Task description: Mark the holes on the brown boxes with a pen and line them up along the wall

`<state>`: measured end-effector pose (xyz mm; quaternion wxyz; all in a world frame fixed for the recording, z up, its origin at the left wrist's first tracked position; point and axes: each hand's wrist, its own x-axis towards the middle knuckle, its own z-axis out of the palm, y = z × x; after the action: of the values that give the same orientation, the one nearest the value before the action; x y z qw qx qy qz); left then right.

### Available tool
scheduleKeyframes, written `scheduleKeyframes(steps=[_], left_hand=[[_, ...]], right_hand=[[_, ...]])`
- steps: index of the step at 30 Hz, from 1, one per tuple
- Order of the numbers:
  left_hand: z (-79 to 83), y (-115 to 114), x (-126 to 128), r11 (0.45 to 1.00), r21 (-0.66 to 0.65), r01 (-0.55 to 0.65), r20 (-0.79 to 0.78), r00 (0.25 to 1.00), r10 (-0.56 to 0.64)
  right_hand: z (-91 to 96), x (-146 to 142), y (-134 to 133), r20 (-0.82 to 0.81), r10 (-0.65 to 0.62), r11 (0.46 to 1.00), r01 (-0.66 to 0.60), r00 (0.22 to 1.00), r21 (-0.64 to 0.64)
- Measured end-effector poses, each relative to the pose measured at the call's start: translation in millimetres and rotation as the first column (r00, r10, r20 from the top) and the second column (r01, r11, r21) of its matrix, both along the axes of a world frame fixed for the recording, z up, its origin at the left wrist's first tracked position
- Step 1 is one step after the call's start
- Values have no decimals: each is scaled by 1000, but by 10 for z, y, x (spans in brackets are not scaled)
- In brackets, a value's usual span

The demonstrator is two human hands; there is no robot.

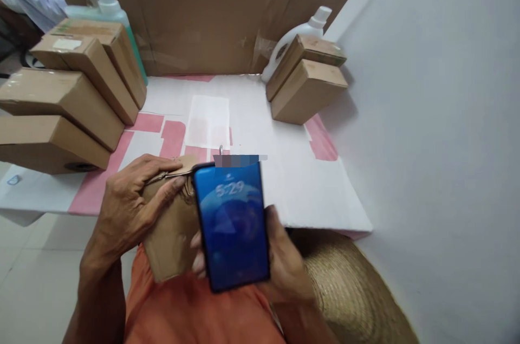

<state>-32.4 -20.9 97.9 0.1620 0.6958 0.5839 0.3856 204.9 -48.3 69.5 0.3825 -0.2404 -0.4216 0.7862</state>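
Observation:
My right hand [286,257] is wrapped round a smartphone [233,230], held upright with its lit blue screen towards me; the time on it reads 5:29. Some of its fingers show at the phone's left edge. My left hand [138,198] grips the upper edge of a brown cardboard box [170,241], thumb in front and fingers over the top. The box is creased near the thumb and tilted over my lap, and the phone covers its right side. Just beyond the phone's top edge, a small metal object [221,150] shows, too small to name.
Several cardboard boxes [60,89] stand at the left with a green liquid bottle [109,5] behind. Two boxes [309,89] and a white jug [317,21] are at the right. A white sheet [208,122] lies on the table [252,111]. A woven round thing [345,279] sits below right.

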Motion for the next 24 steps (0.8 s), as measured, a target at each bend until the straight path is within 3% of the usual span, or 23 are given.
scheduleKeyframes(steps=[3,6,12,16,18,20,22,24], left_hand=[[5,19,9,1000,2,-25,6,1000,25],[-12,31,0,999,10,-33,-1,999,33],[-73,51,-50,999,19,-42,-45,998,43],[-83,72,-48,998,16,-66,-58,996,66],[-69,82,-31,995,10,-101,-68,992,101],[-48,100,-13,991,2,-135,-71,988,135],[-31,134,-5,988,-9,-157,-62,986,156],[-29,194,-21,983,-26,-180,-52,983,179]], right_hand=[[-64,248,282,-117,-168,973,145,979,-180],[-329,466,543,-103,-339,911,299,935,-285],[-1059,659,696,-99,-428,773,307,898,-555],[-1261,698,733,-26,-490,690,369,871,-623],[-1301,735,787,69,-500,669,436,863,-602],[-1352,787,854,240,-487,695,539,840,-476],[-1427,850,921,482,-483,746,632,731,-211],[-1509,918,982,657,-515,763,644,551,58]])
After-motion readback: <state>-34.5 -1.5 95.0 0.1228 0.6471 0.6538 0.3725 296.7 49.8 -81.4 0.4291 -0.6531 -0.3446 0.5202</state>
